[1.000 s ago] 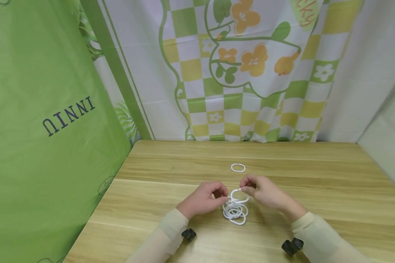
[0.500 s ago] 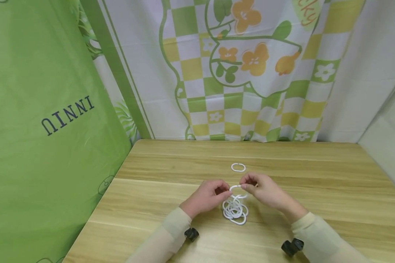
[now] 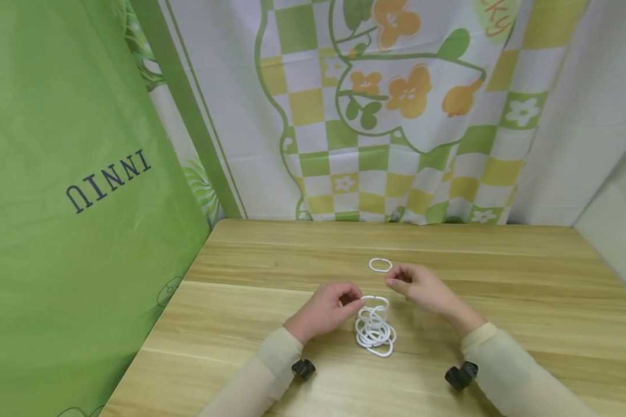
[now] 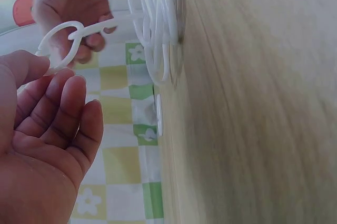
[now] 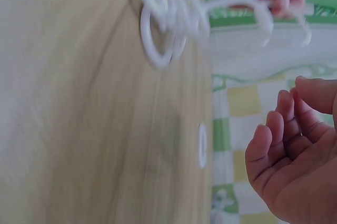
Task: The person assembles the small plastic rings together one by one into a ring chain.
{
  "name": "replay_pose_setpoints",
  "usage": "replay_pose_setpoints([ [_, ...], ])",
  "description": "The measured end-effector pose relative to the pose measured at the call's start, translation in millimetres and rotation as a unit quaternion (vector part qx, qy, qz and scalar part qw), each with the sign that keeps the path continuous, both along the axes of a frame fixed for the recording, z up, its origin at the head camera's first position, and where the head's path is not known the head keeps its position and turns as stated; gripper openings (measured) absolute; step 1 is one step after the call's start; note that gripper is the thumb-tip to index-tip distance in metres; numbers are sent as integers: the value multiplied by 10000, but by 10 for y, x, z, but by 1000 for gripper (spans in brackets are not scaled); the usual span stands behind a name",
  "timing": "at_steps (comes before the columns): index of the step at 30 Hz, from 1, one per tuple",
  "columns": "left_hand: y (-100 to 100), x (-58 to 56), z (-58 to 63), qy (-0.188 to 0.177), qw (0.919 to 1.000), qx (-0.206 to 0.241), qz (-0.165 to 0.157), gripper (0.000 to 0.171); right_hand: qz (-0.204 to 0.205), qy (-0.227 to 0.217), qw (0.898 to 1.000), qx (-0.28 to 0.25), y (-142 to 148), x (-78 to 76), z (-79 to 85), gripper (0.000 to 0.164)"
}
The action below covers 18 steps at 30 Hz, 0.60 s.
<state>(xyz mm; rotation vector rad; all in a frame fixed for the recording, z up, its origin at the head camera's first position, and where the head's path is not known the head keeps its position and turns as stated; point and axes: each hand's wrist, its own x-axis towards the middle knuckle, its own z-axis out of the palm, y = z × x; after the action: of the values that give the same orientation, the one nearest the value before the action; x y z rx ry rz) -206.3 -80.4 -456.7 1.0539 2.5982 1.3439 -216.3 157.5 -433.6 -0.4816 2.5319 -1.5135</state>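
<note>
In the head view my left hand (image 3: 327, 310) pinches a white plastic oval link (image 3: 375, 297) with thumb and index finger. Another link hangs from it in the left wrist view, leading to a bunch of white links (image 4: 167, 13) on the table. My right hand (image 3: 422, 289) hovers close to a single loose link (image 3: 379, 271) farther back, its fingers loosely bent and holding nothing. That loose link lies flat and has a small gap in its far side. In the right wrist view my right thumb and fingertips (image 5: 261, 134) are bare, and the bunch is blurred.
The wooden table (image 3: 271, 249) ends at a checkered floral curtain (image 3: 344, 156) behind. A green cloth (image 3: 83, 260) hangs along the left side, and a pale wall (image 3: 615, 231) stands on the right. Small black cameras (image 3: 461, 375) sit on both wrists.
My right hand has let go of the upper link and moved back and slightly right, towards the loose link. My left hand has come up a little, now gripping the upper link's left end.
</note>
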Motion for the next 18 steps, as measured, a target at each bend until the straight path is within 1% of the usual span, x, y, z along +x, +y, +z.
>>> replay_pose_setpoints([
  [2,-13,2,10,10,10000,8,-16,10,-85,-50,9999,95,34,-91,-43,17],
  [7,-28,-2,35,88,9999,35,-110,9,-450,77,9973,578,100,-333,-159,17],
  [11,-33,7,51,175,9997,87,-135,9,-616,-99,9956,703,103,-505,-240,19],
  [14,-44,20,54,203,9996,124,-155,9,-738,-241,9943,733,73,-596,-276,19],
  [18,-65,25,39,246,9995,111,-158,10,-746,-172,9925,949,20,-667,-279,20],
])
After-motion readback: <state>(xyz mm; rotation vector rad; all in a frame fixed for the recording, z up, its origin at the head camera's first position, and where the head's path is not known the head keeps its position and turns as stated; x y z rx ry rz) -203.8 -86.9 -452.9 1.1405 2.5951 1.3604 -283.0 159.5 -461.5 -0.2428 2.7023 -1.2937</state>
